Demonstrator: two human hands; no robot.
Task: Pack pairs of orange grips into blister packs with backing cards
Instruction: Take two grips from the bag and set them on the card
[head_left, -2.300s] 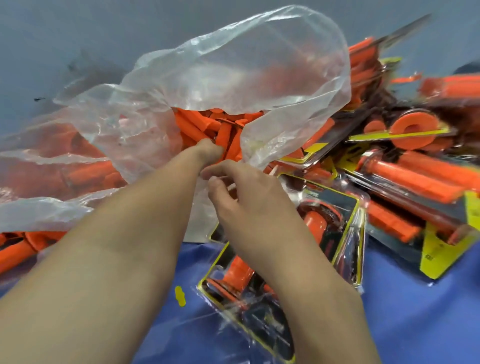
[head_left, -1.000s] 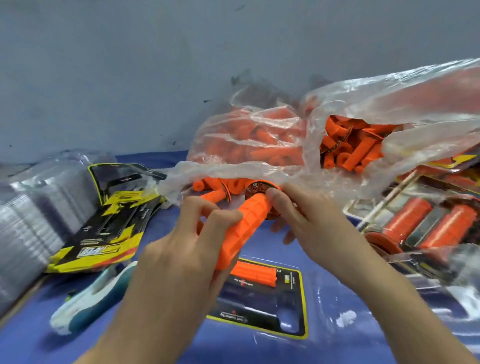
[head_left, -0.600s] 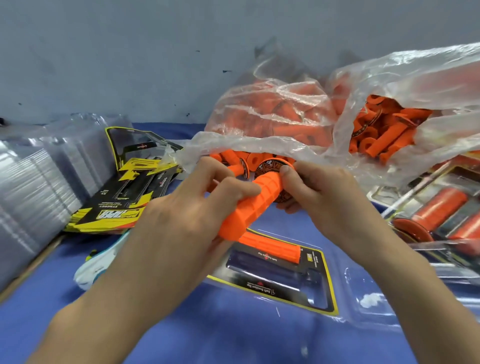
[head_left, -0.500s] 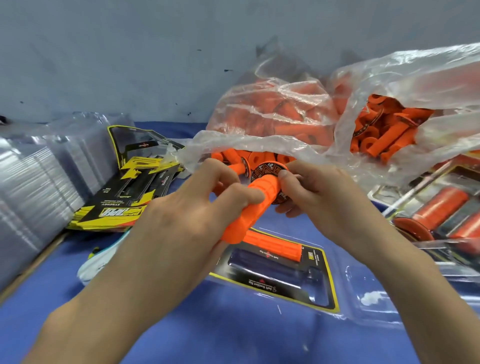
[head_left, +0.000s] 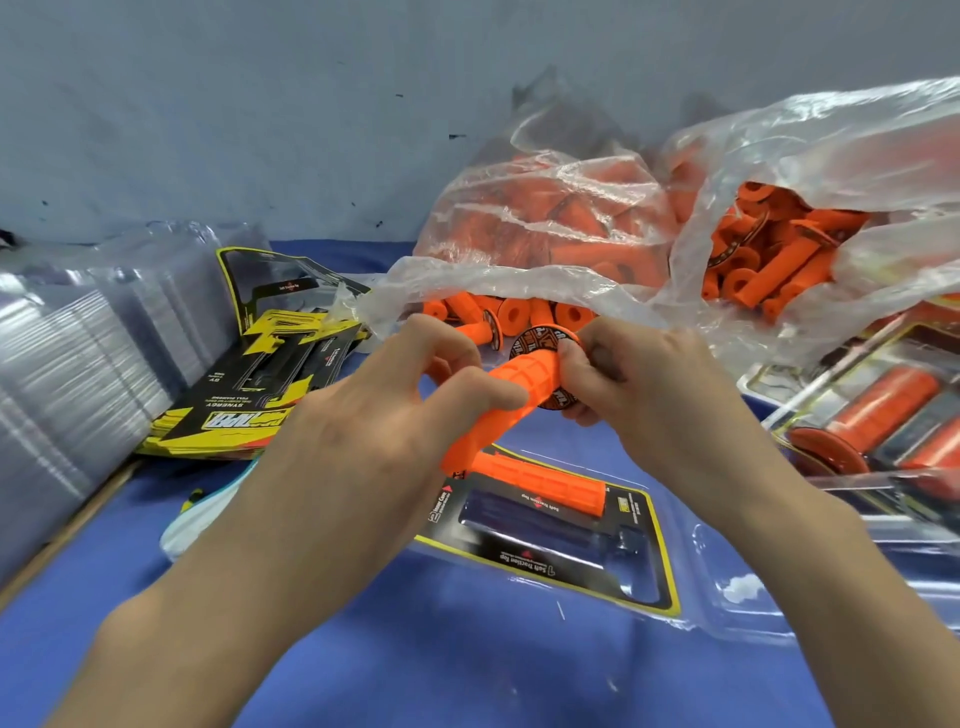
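Note:
An orange grip (head_left: 511, 397) is held in the air between both hands. My left hand (head_left: 395, 415) grips its lower shaft, and my right hand (head_left: 639, 389) pinches its flanged upper end. Below them an open blister pack (head_left: 691, 587) with a black and yellow backing card (head_left: 524, 561) lies on the blue table. One orange grip (head_left: 545, 480) sits in its far slot; the near slot holds nothing. Behind, clear plastic bags (head_left: 550, 218) hold several loose orange grips.
A stack of backing cards (head_left: 244, 400) lies at the left, beside stacked clear blister shells (head_left: 67, 364). Packed blisters (head_left: 883, 415) are piled at the right. A white and teal object (head_left: 202, 519) lies near my left forearm. A grey wall stands behind.
Both hands came out of the bag with an orange grip. Over the last second they kept it above the open blister pack, shifting only slightly.

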